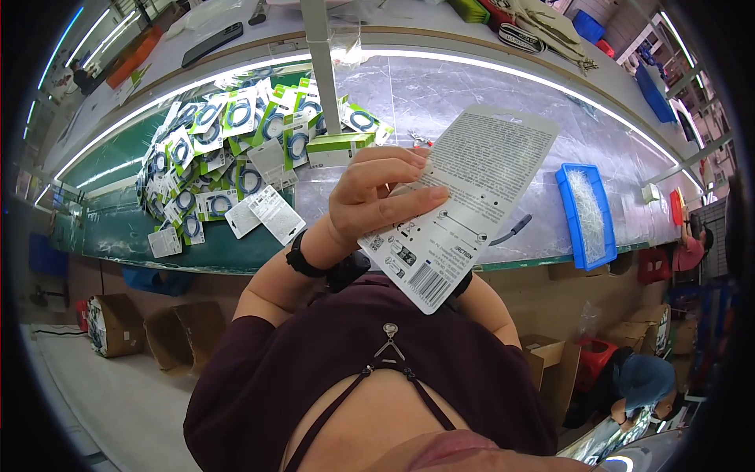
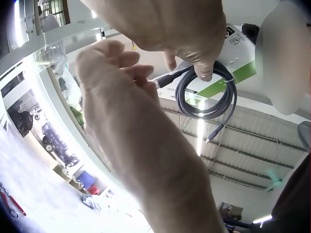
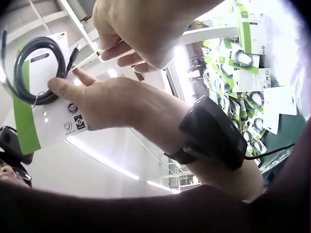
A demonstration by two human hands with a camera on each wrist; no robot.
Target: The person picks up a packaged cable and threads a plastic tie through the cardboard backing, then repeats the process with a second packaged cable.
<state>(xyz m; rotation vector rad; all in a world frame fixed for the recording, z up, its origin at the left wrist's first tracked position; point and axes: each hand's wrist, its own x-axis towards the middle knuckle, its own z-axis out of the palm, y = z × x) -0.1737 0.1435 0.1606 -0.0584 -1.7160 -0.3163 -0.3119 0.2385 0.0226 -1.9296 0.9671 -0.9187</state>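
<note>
My left hand [image 1: 385, 189] holds a white-and-green backing card [image 1: 480, 165] printed with small text and a barcode. Its fingers lie across the printed back, while the thumb presses a coiled dark cable [image 3: 18, 73] against the front. One cable plug [image 2: 210, 135] hangs below the coil in the left wrist view; the other sticks out sideways. My right hand [image 3: 146, 29] is near that sideways plug [image 3: 75, 52], its fingers loosely bent and nothing seen in them. In the head view the card hides the right hand.
A heap of carded cables [image 1: 236, 141] covers the table's left side, with a green-and-white box [image 1: 338, 149] beside it. A blue tray [image 1: 578, 228] of clear pieces stands right. Red-handled pliers [image 1: 419, 139] lie behind the card. A white post [image 1: 318, 63] rises at the back.
</note>
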